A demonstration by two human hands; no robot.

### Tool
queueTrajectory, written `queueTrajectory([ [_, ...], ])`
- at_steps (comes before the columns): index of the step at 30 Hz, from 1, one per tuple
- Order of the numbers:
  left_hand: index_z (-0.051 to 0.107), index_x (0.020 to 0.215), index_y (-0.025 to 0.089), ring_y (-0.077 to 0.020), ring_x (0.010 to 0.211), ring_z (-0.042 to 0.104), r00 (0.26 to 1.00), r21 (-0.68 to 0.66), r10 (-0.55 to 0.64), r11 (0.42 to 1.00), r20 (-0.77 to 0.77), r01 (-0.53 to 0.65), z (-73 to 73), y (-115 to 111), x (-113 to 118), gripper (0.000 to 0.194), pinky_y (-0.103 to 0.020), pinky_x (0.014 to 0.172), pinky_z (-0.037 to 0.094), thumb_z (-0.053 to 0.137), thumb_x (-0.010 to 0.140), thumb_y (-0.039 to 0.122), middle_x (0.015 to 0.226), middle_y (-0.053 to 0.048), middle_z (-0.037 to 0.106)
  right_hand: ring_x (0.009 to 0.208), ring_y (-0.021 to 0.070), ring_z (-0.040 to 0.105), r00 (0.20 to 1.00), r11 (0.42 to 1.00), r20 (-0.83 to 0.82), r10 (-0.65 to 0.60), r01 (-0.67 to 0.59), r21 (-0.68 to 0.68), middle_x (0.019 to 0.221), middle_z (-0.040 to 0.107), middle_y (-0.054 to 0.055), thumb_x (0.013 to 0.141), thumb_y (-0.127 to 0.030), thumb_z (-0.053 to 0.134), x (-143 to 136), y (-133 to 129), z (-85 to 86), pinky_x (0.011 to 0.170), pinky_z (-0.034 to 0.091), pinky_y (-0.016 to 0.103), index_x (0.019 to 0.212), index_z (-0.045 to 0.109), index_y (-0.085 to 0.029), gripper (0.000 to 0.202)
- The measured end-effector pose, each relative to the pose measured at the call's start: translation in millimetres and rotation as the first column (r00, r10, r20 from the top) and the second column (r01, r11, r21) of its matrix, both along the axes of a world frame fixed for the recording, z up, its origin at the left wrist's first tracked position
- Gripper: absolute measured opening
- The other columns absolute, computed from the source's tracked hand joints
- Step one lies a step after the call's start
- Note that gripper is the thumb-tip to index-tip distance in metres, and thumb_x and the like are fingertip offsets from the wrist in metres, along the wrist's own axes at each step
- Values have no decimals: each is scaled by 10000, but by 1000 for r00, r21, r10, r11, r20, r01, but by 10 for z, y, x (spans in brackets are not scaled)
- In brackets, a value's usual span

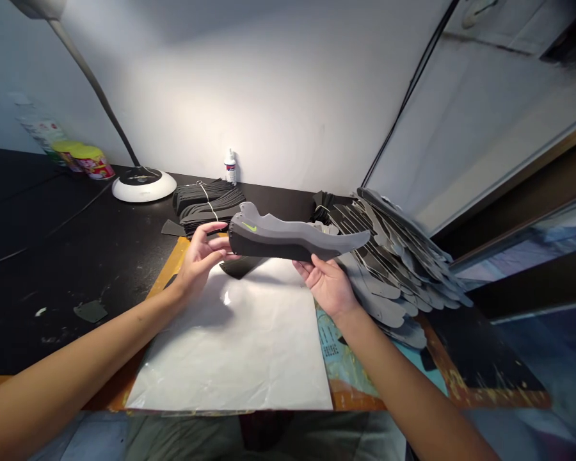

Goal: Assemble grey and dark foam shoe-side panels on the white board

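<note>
A long grey and black shoe upper piece with a small yellow-green swoosh is held up above the white sheet. My left hand grips its wide left end, thumb and fingers closing at the edge. Under the right part, my right hand pinches the lower edge between thumb and fingers. A dark flat piece lies on the sheet's far edge, partly hidden behind the held piece. Right of my right hand, a big pile of similar grey pieces fans out.
Behind my left hand sits a tied stack of dark pieces, with a small white bottle near the wall. A lamp base stands at left, beside a yellow and red container. One dark scrap lies on the black table.
</note>
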State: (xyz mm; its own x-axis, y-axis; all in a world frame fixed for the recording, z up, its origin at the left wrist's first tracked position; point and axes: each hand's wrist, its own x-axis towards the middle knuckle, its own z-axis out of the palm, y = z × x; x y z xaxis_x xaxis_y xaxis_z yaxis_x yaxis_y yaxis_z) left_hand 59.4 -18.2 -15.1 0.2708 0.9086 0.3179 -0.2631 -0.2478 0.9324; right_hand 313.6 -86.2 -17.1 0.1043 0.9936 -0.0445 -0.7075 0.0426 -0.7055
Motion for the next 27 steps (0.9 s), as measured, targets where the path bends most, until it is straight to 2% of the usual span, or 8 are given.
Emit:
queueTrajectory([
  [2,502,1222,201,-208,805,747,999,-123,-28,992,-35,23,-20,12,7,517,-319,748,629,774,819,375,831,-8,706,883,158,742,999,1000,14,-31,31,-1,756,728,-54,694,-164,854,-4,13,-27,978,590,371,611,445,-220,420],
  [5,517,1161,197,-239,825,772,994,-191,-32,981,-107,11,-45,27,15,470,-293,700,639,770,837,424,901,-39,746,892,149,738,997,998,41,-63,64,-20,797,731,-46,679,-176,876,1,33,-61,949,602,354,650,439,-223,440],
  [7,523,1143,200,-241,827,776,992,-194,-36,981,-120,12,-54,37,19,470,-273,671,639,783,827,431,947,-46,758,886,146,736,997,997,47,-68,70,-30,802,728,-44,673,-179,884,4,39,-71,936,607,347,673,440,-226,446],
  [14,521,1142,194,-237,784,778,993,-182,-24,983,-117,3,-31,42,22,491,-262,630,645,798,806,420,900,-29,764,864,139,731,996,996,54,-73,76,-54,737,689,-54,647,-193,902,-8,35,-70,942,604,336,643,391,-223,512],
  [27,517,1140,200,-216,768,774,994,-208,-45,978,-97,24,3,31,22,466,-244,635,636,780,818,410,868,-32,758,882,112,704,994,994,84,-69,76,-81,797,693,-67,624,-211,915,6,45,-105,974,589,329,661,457,-226,459],
])
